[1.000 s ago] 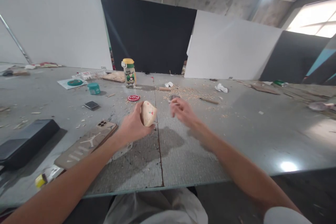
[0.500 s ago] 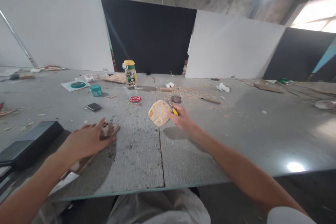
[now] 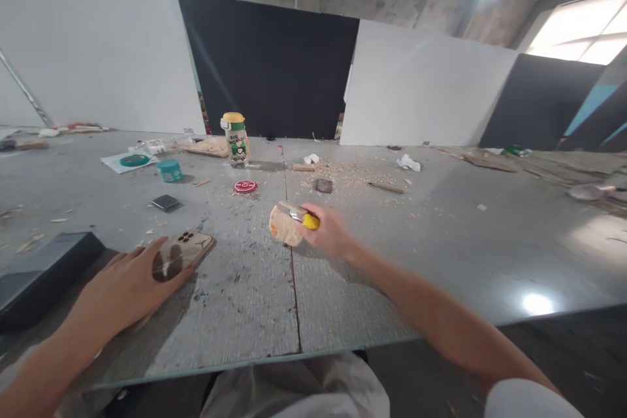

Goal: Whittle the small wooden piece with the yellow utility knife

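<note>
Two hands work apart over the table [image 3: 392, 274]: the right hand [image 3: 330, 232] is closed around a pale wooden piece [image 3: 283, 230] and a yellow-handled knife [image 3: 300, 215], both held just above the surface near the centre seam. The left hand [image 3: 125, 287] lies flat, fingers spread, on a phone [image 3: 189, 247] well to the left. Beyond stand a red lid [image 3: 245, 186], a bottle [image 3: 236, 138] and scattered shavings [image 3: 353, 175].

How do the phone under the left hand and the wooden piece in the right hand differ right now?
The phone lies flat on the table; the wooden piece is gripped in the right hand with a yellow-handled knife. The phone is rectangular, the wood rounded. The left hand only rests on the phone. Both are tan.
</note>
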A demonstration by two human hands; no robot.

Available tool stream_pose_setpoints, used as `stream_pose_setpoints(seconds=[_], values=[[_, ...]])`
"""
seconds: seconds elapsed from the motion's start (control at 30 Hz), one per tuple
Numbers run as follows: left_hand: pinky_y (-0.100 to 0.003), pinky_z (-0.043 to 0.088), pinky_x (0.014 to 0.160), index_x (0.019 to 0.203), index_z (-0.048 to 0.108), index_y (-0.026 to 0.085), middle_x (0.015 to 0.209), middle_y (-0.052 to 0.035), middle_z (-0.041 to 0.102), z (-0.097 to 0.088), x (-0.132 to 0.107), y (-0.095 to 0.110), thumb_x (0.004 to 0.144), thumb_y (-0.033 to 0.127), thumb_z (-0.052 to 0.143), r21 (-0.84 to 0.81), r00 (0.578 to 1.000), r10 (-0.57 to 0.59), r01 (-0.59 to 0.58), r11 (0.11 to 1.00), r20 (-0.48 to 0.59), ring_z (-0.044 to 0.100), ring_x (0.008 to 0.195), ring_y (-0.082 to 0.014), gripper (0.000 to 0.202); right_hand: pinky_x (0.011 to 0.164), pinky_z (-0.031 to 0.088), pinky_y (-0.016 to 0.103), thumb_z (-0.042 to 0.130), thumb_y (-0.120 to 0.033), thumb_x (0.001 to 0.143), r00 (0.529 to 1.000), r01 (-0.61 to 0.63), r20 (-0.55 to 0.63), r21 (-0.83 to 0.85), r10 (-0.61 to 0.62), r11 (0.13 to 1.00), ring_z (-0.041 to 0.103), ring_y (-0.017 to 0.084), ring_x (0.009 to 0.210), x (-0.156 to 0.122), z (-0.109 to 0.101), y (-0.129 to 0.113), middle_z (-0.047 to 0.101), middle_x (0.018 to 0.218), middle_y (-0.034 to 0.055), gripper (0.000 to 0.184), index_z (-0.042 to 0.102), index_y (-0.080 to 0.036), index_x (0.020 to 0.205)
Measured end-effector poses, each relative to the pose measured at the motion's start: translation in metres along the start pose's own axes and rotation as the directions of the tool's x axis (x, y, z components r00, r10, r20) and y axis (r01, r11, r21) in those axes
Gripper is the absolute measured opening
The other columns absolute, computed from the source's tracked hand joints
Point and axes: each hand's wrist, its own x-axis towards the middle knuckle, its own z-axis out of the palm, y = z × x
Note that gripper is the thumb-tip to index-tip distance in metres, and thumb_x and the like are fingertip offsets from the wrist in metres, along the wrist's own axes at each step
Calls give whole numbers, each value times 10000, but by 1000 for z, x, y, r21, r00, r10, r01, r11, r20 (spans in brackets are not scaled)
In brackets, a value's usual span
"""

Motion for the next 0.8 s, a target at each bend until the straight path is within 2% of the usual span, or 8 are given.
stream_pose_setpoints(seconds=[0.1,0.27,0.47,0.6,0.67,0.73,0.77,0.8], values=[[-510,429,914,1376,420,73,1103,-216,654,1,0,2,796,739,422,163,1000,-26,27,986,-9,598,1035,-438,883,658,387,292,608,-299,784,1000,4,14,-11,-4,1000,583,174,724,0,0,2,696,892,50,257,660,-210,1019],[-480,451,891,1445,332,102,1140,-189,662,0,0,4,784,721,452,121,999,-31,35,992,-32,605,1055,-413,913,671,404,301,619,-311,783,1000,0,-7,-3,0,1000,604,196,773,-1,0,3,703,949,78,312,656,-203,1073],[-461,445,910,1484,266,75,1188,-178,649,0,-1,4,800,714,434,146,999,-35,37,989,-17,599,1089,-393,952,635,386,285,606,-312,789,999,-2,-41,42,3,999,573,175,727,0,-3,-1,675,877,58,225,655,-201,980],[-485,468,884,1509,211,53,1094,-192,676,0,5,-2,792,757,415,165,1000,-26,24,986,11,623,1031,-402,1025,597,349,267,580,-328,812,999,1,-33,159,4,987,512,135,669,4,-3,0,615,786,17,163,626,-190,885],[-545,430,964,1519,209,66,1269,-235,593,-4,12,1,776,759,455,165,1000,19,-15,986,-24,551,1163,-450,1045,560,320,257,569,-351,825,1000,-12,-7,265,14,964,467,114,620,6,-3,2,553,708,-10,168,591,-185,809],[-596,352,1059,1530,214,133,1504,-204,385,-9,21,17,762,716,536,45,989,123,-120,992,-77,403,1322,-473,1017,503,291,247,574,-376,825,997,-70,63,410,49,910,415,94,531,8,-3,4,469,605,-47,188,552,-194,785],[-597,332,1087,1533,207,177,1551,-173,319,-12,26,31,757,677,581,-93,976,199,-207,974,-86,358,1365,-451,996,468,278,241,581,-392,820,991,-119,106,490,76,863,388,87,477,8,-3,5,430,554,-70,194,539,-202,811],[-563,380,1074,1532,204,244,1558,-135,321,-14,31,48,772,633,600,-309,959,275,-282,908,-65,394,1359,-407,942,435,268,236,592,-410,814,983,-173,156,569,101,804,362,84,426,8,-3,5,398,509,-92,212,528,-213,855]])
